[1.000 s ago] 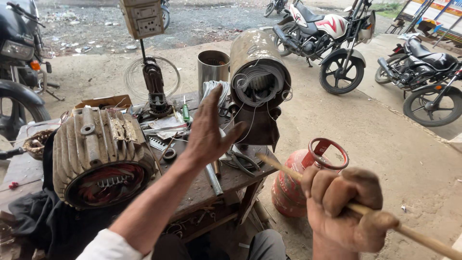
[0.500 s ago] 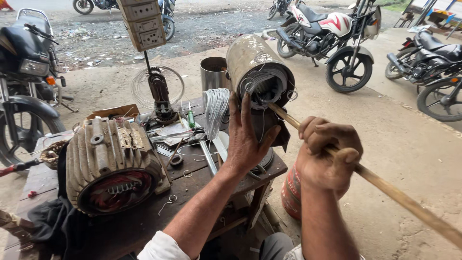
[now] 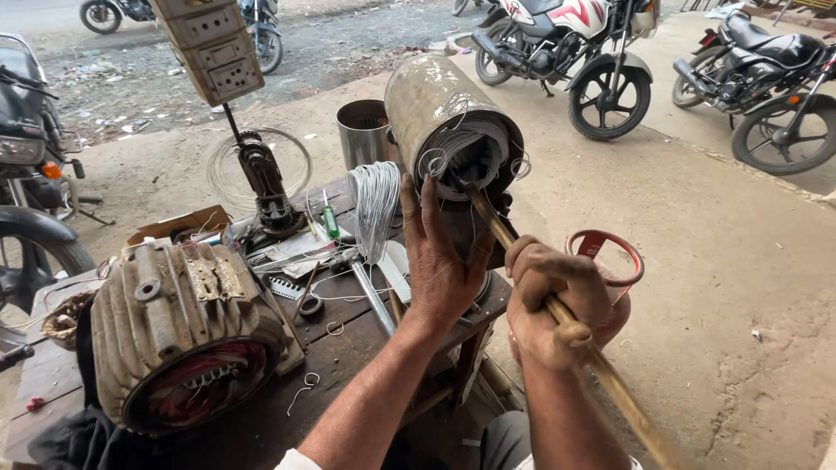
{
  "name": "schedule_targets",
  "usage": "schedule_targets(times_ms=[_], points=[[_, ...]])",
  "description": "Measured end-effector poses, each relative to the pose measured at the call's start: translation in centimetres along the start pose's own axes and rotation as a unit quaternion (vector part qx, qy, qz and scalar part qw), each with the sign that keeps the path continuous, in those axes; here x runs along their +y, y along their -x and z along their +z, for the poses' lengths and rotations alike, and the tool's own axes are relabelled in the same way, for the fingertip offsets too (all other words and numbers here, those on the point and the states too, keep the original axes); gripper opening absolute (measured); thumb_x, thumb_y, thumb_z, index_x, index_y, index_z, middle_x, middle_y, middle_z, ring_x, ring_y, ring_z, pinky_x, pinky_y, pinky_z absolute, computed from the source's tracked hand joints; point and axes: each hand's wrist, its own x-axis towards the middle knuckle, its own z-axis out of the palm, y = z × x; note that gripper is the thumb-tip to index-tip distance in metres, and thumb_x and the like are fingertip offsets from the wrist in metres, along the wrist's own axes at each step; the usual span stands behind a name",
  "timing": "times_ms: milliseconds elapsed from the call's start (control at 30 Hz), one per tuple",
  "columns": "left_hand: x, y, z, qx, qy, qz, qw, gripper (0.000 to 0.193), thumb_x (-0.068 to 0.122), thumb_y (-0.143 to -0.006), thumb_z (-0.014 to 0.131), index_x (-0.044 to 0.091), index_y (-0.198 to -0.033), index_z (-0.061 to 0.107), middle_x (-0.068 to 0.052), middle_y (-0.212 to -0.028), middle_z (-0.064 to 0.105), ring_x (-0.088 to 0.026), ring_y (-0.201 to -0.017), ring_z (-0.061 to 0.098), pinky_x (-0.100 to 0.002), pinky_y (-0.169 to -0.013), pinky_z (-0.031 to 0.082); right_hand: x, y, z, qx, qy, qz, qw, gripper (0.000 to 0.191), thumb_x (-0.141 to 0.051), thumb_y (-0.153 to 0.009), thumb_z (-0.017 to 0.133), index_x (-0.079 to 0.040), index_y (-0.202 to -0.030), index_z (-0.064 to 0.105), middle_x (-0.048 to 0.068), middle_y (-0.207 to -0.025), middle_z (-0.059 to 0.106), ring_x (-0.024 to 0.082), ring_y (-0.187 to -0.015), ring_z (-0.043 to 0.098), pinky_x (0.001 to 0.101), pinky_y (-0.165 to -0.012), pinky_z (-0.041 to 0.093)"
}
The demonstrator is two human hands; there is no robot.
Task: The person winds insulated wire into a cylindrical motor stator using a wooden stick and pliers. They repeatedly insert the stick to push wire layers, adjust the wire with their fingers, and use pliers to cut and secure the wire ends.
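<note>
The right hand [image 3: 562,305] is wrapped in a fist around a long wooden stick [image 3: 557,318], which runs up and leftward from below the hand. The stick's tip pokes into the open end of a cylindrical metal motor housing [image 3: 435,113] just beyond both hands. The left hand [image 3: 440,261] sits just left of the right one, fingers spread and flat, its palm pressed against the lower front of that housing, right below the pale wire windings [image 3: 470,152] in the opening. Just behind the right hand stands a red gas cylinder [image 3: 610,252] on the ground. Left of the left hand, on the dark wooden tabletop [image 3: 348,335], a hank of grey wire [image 3: 374,204] hangs beside the housing, with small tools scattered below it. Farther left lies a large ribbed motor stator [image 3: 178,326], its red-lined opening facing the camera. Beyond the hands stand a steel cup [image 3: 361,130] and a stand bearing a socket box [image 3: 213,48]. Well beyond, motorcycles [image 3: 592,52] are parked on the concrete.
</note>
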Motion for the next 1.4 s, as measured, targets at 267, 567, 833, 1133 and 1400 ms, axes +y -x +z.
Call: schedule_targets(times_ms=[267,567,833,1133,1400], points=[[-0.3,0.0,0.5,0.009,-0.013,-0.005,1.000,0.083,0.025,-0.103,0.067,0.003,-0.162,0.014,-0.042,-0.164,0.012,-0.058,-0.153,0.025,-0.060,-0.121,0.035,-1.7,0.6,1.5,-0.033,0.087,0.020,0.995,0.056,-0.060,-0.102,0.058,-0.007,-0.112,0.073,-0.008,-0.052,0.026,0.008,-0.043,0.033,0.0315,-0.051,0.045],[-0.1,-0.2,-0.7,-0.003,0.019,-0.032,0.999,0.070,-0.006,-0.091,0.051,0.008,-0.158,0.036,-0.032,-0.161,0.029,-0.052,-0.151,0.035,-0.059,-0.126,0.035,-1.7,0.8,1.0,-0.063,0.077,0.003,0.995,0.035,-0.041,-0.106,0.058,-0.008,-0.116,0.068,-0.005,-0.053,0.034,0.011,-0.051,0.037,0.0326,-0.057,0.045],[0.4,-0.3,-1.2,-0.023,-0.035,-0.028,0.999,0.059,-0.013,-0.074,0.049,0.010,-0.124,0.069,-0.032,-0.158,0.029,-0.050,-0.147,0.035,-0.055,-0.119,0.038,0.0,-0.1,0.9,-0.057,0.053,0.006,0.997,0.024,-0.028,-0.108,0.060,-0.005,-0.107,0.065,-0.004,-0.056,0.037,0.010,-0.051,0.039,0.0348,-0.061,0.051],[-0.7,0.5,-0.3,-0.023,-0.076,-0.008,0.997,0.023,-0.009,-0.081,0.060,0.004,-0.098,0.070,-0.037,-0.158,0.027,-0.052,-0.147,0.035,-0.057,-0.119,0.037,1.8,1.3,0.0,-0.040,0.035,0.033,0.998,0.016,-0.014,-0.107,0.056,-0.004,-0.102,0.067,-0.007,-0.056,0.034,0.007,-0.050,0.033,0.0319,-0.053,0.046],[-0.6,0.2,-0.3,-0.016,-0.099,0.008,0.995,0.014,-0.008,-0.083,0.065,0.005,-0.086,0.068,-0.037,-0.161,0.026,-0.051,-0.150,0.034,-0.054,-0.122,0.036,4.0,-0.7,-0.7,-0.012,-0.019,-0.016,1.000,0.017,-0.010,-0.104,0.052,-0.001,-0.100,0.067,-0.003,-0.054,0.039,0.009,-0.046,0.030,0.0310,-0.048,0.038]])
